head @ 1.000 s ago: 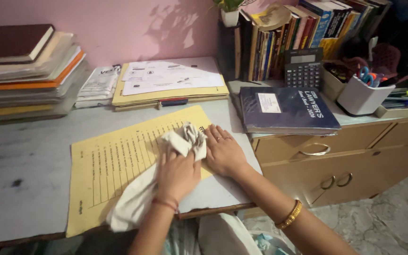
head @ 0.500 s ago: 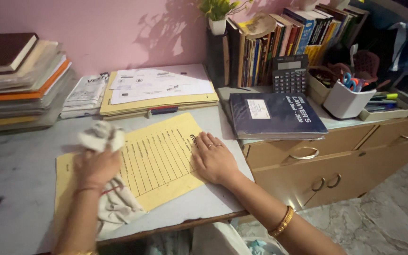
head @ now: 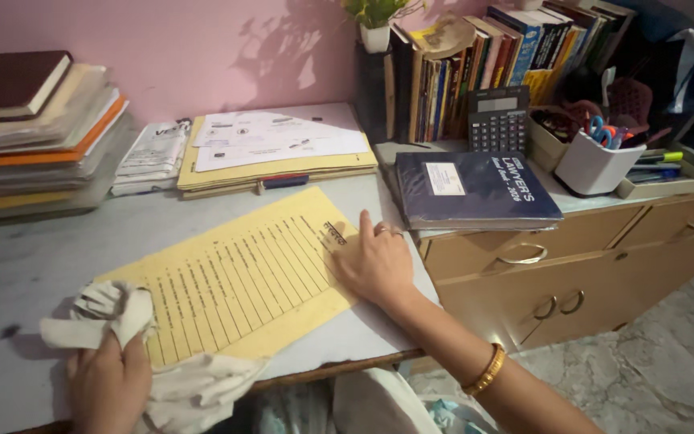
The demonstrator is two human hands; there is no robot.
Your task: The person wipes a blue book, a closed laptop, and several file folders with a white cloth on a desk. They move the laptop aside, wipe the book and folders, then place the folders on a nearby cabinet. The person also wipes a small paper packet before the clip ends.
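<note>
Left hand [head: 108, 384] clamped on crumpled white cloth [head: 134, 337] beside yellow sheet [head: 238, 281]; right hand [head: 371, 261] pressed flat, fingers spread, on sheet's edge.

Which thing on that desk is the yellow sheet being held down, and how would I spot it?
Start at the grey desk against the pink wall. Near its front edge lies the yellow sheet, between the right hand pressing its corner and the left hand gripping a white cloth. Unlike the folder behind, it lies single, flat and ruled with lines.
</note>
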